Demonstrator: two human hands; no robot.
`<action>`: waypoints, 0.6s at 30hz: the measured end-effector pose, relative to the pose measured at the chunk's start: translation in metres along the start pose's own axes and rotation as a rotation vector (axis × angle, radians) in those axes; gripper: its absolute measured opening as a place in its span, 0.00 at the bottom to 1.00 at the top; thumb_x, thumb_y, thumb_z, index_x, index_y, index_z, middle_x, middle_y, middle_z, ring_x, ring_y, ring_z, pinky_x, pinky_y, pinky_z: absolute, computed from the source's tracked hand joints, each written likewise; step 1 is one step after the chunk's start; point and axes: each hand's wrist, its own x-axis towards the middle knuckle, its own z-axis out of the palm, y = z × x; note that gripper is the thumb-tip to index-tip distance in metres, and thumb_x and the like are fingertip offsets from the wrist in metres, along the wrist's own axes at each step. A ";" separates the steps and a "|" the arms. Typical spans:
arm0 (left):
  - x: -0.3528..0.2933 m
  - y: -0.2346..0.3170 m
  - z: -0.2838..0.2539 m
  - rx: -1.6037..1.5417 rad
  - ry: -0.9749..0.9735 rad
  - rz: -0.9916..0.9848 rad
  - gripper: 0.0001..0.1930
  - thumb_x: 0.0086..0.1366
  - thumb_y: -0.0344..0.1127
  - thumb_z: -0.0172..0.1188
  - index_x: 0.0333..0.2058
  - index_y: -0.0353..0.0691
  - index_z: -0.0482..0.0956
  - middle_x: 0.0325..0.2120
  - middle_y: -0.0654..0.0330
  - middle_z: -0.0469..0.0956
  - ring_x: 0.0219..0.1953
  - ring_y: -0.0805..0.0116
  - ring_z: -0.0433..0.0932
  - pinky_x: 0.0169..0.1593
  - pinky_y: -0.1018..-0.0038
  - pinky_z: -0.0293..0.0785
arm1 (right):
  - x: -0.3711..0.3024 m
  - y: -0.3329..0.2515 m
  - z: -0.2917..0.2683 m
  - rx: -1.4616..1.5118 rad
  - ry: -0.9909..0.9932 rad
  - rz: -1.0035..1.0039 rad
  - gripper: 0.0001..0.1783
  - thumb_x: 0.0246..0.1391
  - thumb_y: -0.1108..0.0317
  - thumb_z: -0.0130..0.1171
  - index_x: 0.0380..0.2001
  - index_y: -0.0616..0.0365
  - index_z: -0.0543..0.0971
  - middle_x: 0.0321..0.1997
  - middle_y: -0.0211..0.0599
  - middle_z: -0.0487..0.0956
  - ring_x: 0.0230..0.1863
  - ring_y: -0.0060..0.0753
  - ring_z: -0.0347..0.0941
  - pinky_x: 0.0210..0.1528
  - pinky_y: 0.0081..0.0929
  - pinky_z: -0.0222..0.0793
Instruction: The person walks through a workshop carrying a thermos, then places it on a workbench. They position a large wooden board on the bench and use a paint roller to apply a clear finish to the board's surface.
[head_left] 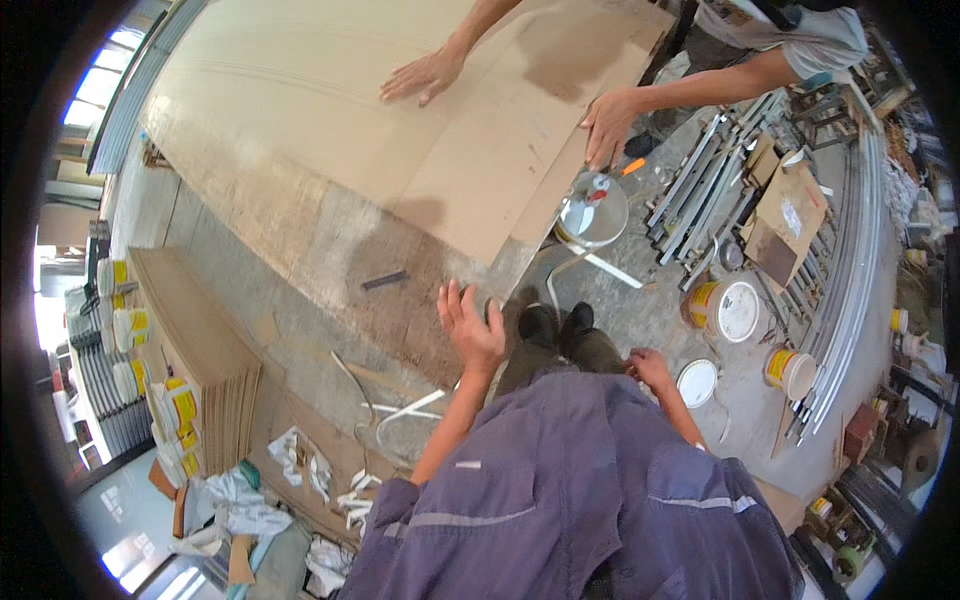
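My left hand (470,328) is raised at the near edge of a large work table (330,225), its fingers spread and holding nothing. Beside my right thigh hangs my right hand (650,368), fingers loosely curled, with nothing seen in them. A wide beige sheet (390,150) covers most of the table, leaving a stained strip of tabletop along the near side. On that strip lies a short dark bar (383,280). Across from me, a co-worker rests one hand (425,77) flat on the sheet and the other hand (610,122) at its right edge.
An open white bucket (610,222) stands at the table's right corner. Lidded buckets (735,310), metal strips (700,190) and long pipes (860,260) lie to the right. At left are stacked boards (200,340); plastic scraps (240,505) litter the lower left.
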 end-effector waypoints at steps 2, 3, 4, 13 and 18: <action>-0.002 0.000 -0.003 -0.005 -0.006 -0.016 0.23 0.61 0.36 0.62 0.53 0.32 0.71 0.62 0.43 0.62 0.67 0.39 0.54 0.68 0.49 0.50 | -0.001 0.008 -0.002 -0.014 -0.013 0.025 0.18 0.54 0.70 0.51 0.46 0.69 0.77 0.37 0.45 0.82 0.28 0.32 0.78 0.28 0.29 0.76; -0.003 0.002 -0.003 -0.008 -0.014 -0.024 0.23 0.61 0.36 0.62 0.52 0.32 0.71 0.62 0.43 0.62 0.67 0.39 0.53 0.68 0.50 0.50 | 0.003 0.011 -0.006 -0.005 -0.008 0.019 0.16 0.54 0.70 0.51 0.44 0.69 0.77 0.35 0.44 0.82 0.27 0.31 0.78 0.27 0.28 0.75; -0.002 0.004 -0.002 -0.022 -0.010 -0.022 0.22 0.61 0.34 0.62 0.53 0.32 0.71 0.61 0.43 0.63 0.67 0.39 0.54 0.68 0.50 0.50 | 0.007 0.013 -0.010 0.004 -0.003 0.014 0.15 0.54 0.71 0.51 0.42 0.68 0.78 0.33 0.43 0.82 0.26 0.31 0.79 0.26 0.27 0.75; 0.005 0.005 0.003 0.006 0.007 -0.053 0.21 0.63 0.33 0.59 0.53 0.32 0.70 0.60 0.44 0.66 0.66 0.43 0.57 0.67 0.54 0.53 | 0.029 0.000 -0.012 0.090 -0.017 0.000 0.09 0.56 0.71 0.51 0.31 0.67 0.77 0.27 0.40 0.79 0.22 0.31 0.75 0.24 0.31 0.73; 0.008 0.020 -0.001 0.014 -0.047 -0.101 0.20 0.64 0.31 0.58 0.53 0.30 0.70 0.58 0.43 0.68 0.63 0.43 0.62 0.66 0.54 0.56 | 0.059 0.022 -0.024 0.141 -0.062 -0.020 0.10 0.56 0.70 0.52 0.32 0.67 0.78 0.28 0.41 0.80 0.24 0.30 0.76 0.24 0.31 0.73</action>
